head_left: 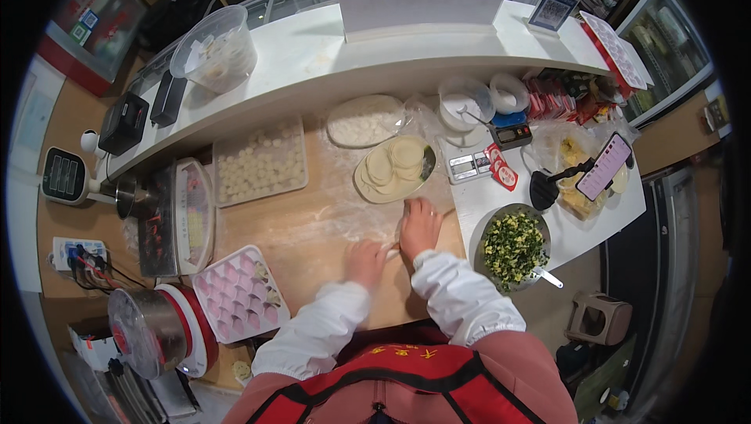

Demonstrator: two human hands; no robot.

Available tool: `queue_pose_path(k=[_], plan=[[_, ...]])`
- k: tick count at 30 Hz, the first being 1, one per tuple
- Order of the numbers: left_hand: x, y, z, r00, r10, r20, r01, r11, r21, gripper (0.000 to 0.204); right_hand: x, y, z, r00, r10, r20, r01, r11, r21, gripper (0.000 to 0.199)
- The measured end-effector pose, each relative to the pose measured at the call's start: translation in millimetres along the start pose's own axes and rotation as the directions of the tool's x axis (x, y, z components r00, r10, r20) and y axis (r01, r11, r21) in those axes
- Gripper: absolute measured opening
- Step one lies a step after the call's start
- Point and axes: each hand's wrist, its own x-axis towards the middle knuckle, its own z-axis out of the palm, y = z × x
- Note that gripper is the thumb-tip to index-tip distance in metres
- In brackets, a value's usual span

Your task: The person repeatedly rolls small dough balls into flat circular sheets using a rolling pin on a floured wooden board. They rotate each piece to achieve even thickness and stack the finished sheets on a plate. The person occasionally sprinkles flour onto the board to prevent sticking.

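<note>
On the wooden board (pixel 313 224), dusted with flour, my right hand (pixel 421 230) has its fingers curled over a thin wooden rod that looks like a rolling pin (pixel 448 212). One end of it pokes out past that hand. My left hand (pixel 368 262) is just to the left, low over the board and smeared by motion, so its fingers cannot be read. Any dough between the hands is hidden. Beyond my right hand, a metal plate (pixel 429 163) carries several stacked round dough wrappers (pixel 389 166). Behind it is a tray of white flour (pixel 364 120).
Dough balls fill a plastic tub (pixel 260 159) at the left. Nearer stands a pink moulded tray (pixel 240 293) with a few filled pieces. A bowl of chopped greens and egg (pixel 514 248) with a spoon is at the right, near a phone on a stand (pixel 605 166) and a scale (pixel 469 166).
</note>
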Motion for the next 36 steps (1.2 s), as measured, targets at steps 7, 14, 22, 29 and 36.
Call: queue_pose_path(k=[7,14,22,29,36], plan=[[-6.3,-3.0,0.3,0.989,-0.149,-0.017,0.148,0.987,-0.058,0.011,-18.4,2.9,0.1,0.994,-0.094,0.057,0.096,0.995,-0.025,0.029],[-2.6,-10.2,-2.5,0.988,-0.063,-0.140,0.067,0.998,0.020,0.013,-0.4,-5.3,-0.1,0.998,-0.035,-0.055,0.035,0.999,0.010,0.028],[0.4,-22.0,-8.6,0.992,-0.127,-0.027,0.128,0.992,0.017,0.017,-5.9,-4.8,-0.6,0.984,0.036,0.176,-0.030,0.999,-0.040,0.031],[-2.4,-30.0,-12.9,0.989,-0.128,-0.073,0.129,0.992,0.010,0.014,0.9,-5.7,-11.1,0.998,-0.034,0.054,0.037,0.998,-0.050,0.025],[7.9,-39.7,-15.2,0.995,-0.055,-0.087,0.056,0.998,0.001,0.017,12.6,-3.8,8.2,0.999,0.008,-0.053,-0.008,1.000,-0.007,0.022]])
